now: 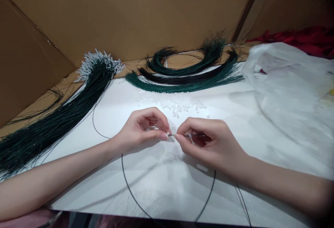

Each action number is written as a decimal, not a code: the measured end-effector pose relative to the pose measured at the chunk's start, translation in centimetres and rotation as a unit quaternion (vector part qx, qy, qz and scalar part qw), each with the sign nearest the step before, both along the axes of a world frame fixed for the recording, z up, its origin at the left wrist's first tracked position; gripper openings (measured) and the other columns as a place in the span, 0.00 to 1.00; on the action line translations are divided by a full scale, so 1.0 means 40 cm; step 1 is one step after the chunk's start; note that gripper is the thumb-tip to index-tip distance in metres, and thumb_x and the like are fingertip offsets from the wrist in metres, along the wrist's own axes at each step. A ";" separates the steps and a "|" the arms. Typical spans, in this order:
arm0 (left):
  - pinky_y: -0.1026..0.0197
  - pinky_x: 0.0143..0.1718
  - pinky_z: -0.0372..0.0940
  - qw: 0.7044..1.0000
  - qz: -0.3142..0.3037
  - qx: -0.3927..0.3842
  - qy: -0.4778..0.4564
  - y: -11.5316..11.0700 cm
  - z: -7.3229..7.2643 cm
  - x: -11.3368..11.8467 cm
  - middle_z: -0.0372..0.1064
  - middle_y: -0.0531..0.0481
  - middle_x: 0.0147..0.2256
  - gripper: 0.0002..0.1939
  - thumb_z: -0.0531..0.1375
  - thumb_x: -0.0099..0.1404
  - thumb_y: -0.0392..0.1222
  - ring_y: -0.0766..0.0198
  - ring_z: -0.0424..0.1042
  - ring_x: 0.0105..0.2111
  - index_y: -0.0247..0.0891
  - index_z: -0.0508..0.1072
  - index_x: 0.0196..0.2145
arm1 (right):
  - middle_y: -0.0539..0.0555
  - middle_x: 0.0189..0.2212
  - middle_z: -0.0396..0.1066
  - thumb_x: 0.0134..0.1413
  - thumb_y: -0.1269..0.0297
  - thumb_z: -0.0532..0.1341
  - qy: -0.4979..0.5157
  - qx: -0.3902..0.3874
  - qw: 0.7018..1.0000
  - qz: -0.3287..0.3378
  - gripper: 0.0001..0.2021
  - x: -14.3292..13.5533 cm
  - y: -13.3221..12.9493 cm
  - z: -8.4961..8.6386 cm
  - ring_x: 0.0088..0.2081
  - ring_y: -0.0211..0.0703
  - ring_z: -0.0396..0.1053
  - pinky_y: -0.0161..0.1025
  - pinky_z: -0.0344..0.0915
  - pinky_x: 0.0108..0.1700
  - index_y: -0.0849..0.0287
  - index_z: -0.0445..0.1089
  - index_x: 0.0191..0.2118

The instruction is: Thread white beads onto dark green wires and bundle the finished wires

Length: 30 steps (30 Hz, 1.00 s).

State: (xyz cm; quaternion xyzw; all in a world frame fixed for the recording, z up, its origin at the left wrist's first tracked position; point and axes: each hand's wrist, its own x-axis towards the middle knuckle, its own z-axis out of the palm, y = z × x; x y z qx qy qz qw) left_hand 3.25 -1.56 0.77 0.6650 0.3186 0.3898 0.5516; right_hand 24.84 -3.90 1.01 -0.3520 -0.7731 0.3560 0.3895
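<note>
My left hand (148,127) is closed, thumb and forefinger pinching a small white bead (168,135). Just to its right, my right hand (208,136) is closed too, its fingertips gripping a thin dark wire (125,172). The wire shows between the two hands, and dark curves of it hang below them past the table's front edge. Another white bit (190,136) sits on the wire beside the right fingers. Behind both hands, loose white beads (177,103) lie scattered on the white table (167,186).
A thick bundle of dark green wires (65,116) with white beaded tips (96,63) lies at left. Curved wire bundles (182,85) rest at the back. A clear plastic bag (292,92) is at right, red material (308,40) behind it. Cardboard walls (130,16) enclose the back.
</note>
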 end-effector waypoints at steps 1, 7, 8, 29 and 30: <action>0.67 0.35 0.72 1.000 0.001 0.000 0.001 0.000 0.000 0.000 0.75 0.49 0.30 0.09 0.70 0.56 0.31 0.68 0.75 0.31 0.34 0.74 0.32 | 0.46 0.19 0.62 0.55 0.74 0.60 0.001 0.001 1.000 0.000 0.07 0.000 0.000 0.000 0.20 0.30 0.53 0.32 0.51 0.22 0.59 0.68 0.27; 0.68 0.35 0.72 1.000 0.000 -0.002 0.004 -0.002 0.001 0.003 0.75 0.50 0.30 0.08 0.70 0.56 0.32 0.68 0.75 0.31 0.34 0.74 0.32 | 0.45 0.18 0.61 0.54 0.75 0.61 0.006 0.001 1.000 -0.004 0.07 -0.002 0.001 0.002 0.20 0.29 0.52 0.32 0.51 0.22 0.60 0.68 0.26; 0.68 0.36 0.72 1.000 0.000 -0.002 0.004 -0.002 0.002 0.003 0.75 0.50 0.30 0.08 0.70 0.56 0.31 0.68 0.75 0.31 0.34 0.74 0.32 | 0.45 0.18 0.61 0.54 0.75 0.61 0.007 0.001 1.000 -0.004 0.07 -0.002 0.001 0.002 0.20 0.29 0.52 0.32 0.51 0.22 0.60 0.68 0.26; 0.67 0.35 0.71 1.000 0.001 0.015 0.022 -0.001 -0.003 0.000 0.75 0.49 0.31 0.08 0.70 0.56 0.32 0.67 0.75 0.31 0.34 0.75 0.33 | 0.44 0.19 0.61 0.54 0.77 0.61 0.011 0.002 1.000 -0.001 0.07 -0.002 0.001 -0.001 0.21 0.28 0.53 0.30 0.51 0.23 0.61 0.68 0.26; 0.67 0.35 0.71 1.000 0.002 0.018 0.023 -0.001 -0.004 -0.001 0.75 0.50 0.32 0.08 0.70 0.56 0.32 0.68 0.75 0.31 0.34 0.75 0.33 | 0.44 0.19 0.61 0.54 0.77 0.61 0.010 0.002 1.000 -0.002 0.07 -0.002 0.002 -0.002 0.21 0.28 0.53 0.30 0.52 0.23 0.61 0.68 0.26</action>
